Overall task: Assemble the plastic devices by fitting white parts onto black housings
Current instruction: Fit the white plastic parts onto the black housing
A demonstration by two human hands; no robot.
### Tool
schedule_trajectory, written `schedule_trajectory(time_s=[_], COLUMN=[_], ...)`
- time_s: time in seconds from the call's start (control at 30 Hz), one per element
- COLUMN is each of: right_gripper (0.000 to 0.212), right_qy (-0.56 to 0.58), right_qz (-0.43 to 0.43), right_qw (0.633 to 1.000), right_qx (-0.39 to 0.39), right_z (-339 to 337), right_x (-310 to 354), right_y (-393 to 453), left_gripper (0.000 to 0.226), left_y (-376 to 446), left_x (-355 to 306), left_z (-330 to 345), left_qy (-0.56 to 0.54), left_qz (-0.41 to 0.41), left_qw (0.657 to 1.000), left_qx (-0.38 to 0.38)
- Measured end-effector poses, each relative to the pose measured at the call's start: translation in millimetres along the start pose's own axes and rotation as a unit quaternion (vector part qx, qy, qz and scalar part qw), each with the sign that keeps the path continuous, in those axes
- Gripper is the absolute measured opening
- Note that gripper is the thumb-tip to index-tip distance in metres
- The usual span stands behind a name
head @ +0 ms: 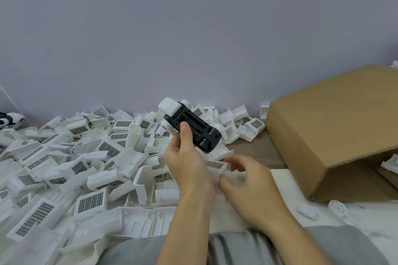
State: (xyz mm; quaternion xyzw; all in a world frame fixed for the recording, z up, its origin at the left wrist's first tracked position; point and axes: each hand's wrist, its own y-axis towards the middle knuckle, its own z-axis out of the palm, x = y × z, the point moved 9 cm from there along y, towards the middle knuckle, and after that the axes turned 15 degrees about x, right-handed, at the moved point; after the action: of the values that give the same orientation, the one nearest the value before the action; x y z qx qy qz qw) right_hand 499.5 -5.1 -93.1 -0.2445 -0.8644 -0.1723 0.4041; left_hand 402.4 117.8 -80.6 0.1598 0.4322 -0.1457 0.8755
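While the black housing [192,128], one white part already at its far end, is held raised at centre by the left hand [185,157], thumb clamped on top, apparently to expose its free end, a grilled white part [216,165] at 5 o'clock is pinched by the right hand [247,180].

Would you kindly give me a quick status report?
Left hand grips black housing. Right hand pinches white part. Not yet joined. Nothing between them.

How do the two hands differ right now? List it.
The left hand is raised, thumb pressed on the black housing; the right hand is lower, fingers curled around a white part. The housing is lifted clear of the pile; the white part sits low beside it. Both hands are bare.
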Motion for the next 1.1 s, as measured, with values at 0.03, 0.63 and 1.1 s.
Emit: schedule_trajectory(time_s=[0.03, 0.63, 1.1], right_gripper=[0.031, 0.022, 0.046], right_qy=[0.023, 0.362, 0.313], right_qz=[0.007, 0.003, -0.107], right_qw=[1.0, 0.886, 0.907], right_qx=[-0.018, -0.289, -0.259], right_z=[-3.9, -51.3, -53.9], right_x=[-3.3, -38.6, -4.6], right_y=[0.2, -18.2, -24.3], left_gripper=[0.029, 0.021, 0.039], left_y=[-0.2, -3.2, -14.9], left_x=[-1.2, 6.3, 38.4], left_z=[-1.8, 27.9, 48.6], left_qy=[0.004, 0.102, 0.148], left_qz=[0.005, -0.003, -0.159], left_qw=[1.0, 0.988, 0.945], left_qx=[-0.006, 0.113, 0.246])
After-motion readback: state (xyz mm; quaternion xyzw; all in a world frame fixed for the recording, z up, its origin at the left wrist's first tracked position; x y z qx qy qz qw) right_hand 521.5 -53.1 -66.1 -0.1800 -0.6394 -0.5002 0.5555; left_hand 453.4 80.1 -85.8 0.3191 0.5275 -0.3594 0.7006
